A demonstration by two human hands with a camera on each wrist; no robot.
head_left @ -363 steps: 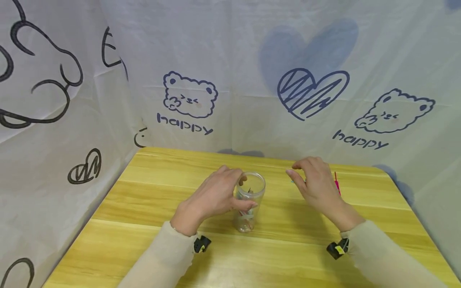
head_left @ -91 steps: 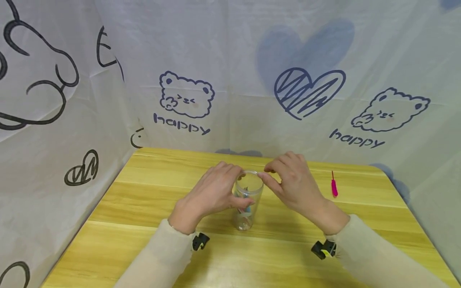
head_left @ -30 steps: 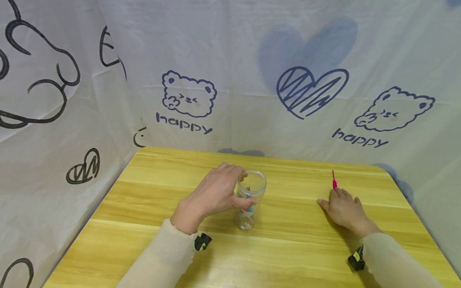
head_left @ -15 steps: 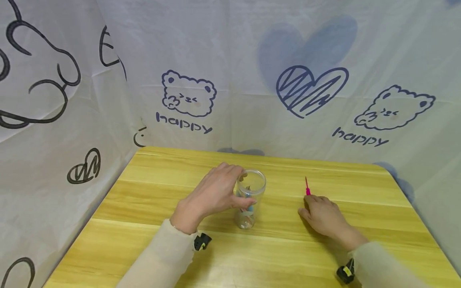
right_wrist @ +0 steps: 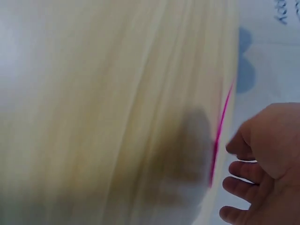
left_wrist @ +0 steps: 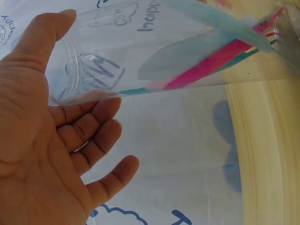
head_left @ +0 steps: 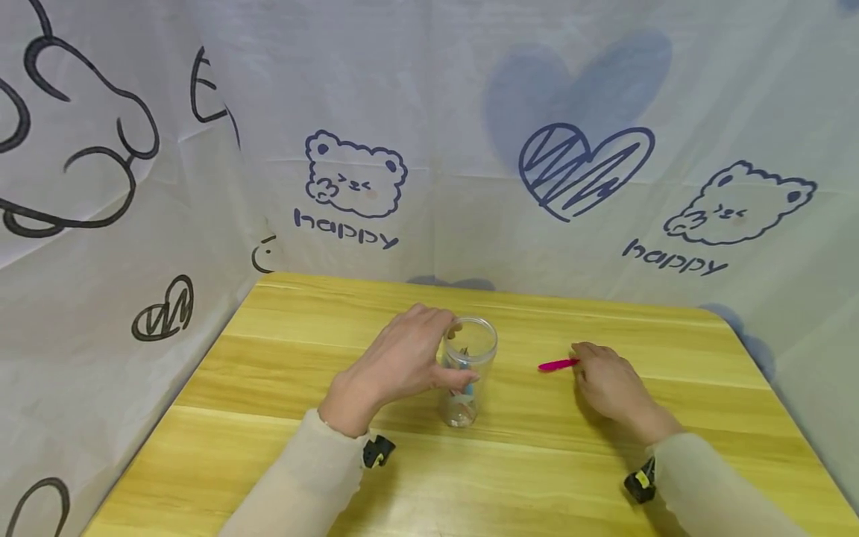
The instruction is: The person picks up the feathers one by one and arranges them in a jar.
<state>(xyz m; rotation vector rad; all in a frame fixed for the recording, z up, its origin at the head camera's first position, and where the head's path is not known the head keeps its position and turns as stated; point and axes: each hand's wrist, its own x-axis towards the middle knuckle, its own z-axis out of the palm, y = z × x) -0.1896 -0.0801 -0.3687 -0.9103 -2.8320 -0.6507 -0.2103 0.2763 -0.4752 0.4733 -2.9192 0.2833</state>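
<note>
My left hand [head_left: 396, 365] grips a clear, open-topped plastic jar [head_left: 486, 358] near its rim; the jar stands upright on the table. Inside it lie slim pink pieces [left_wrist: 206, 65] and blue-green pieces [left_wrist: 176, 55], some with a wide flat part and a thin stem. To the right of the jar, a slim pink piece [head_left: 557, 365] lies on the table, its wide end towards the jar. The fingertips of my right hand [head_left: 611, 384] are at its other end. In the blurred right wrist view, the fingers are loosely bent, with a gap between them and the pink piece [right_wrist: 215, 150].
The wood-patterned table [head_left: 268, 477] reaches back to a white cloth wall [head_left: 456, 224] printed with bears and hearts. Another cloth side [head_left: 67, 358] hangs along the left edge of the table.
The left hand has stayed on the jar. The right hand went from above the jar to the pink piece, which has moved left and turned, its wide end now towards the jar.
</note>
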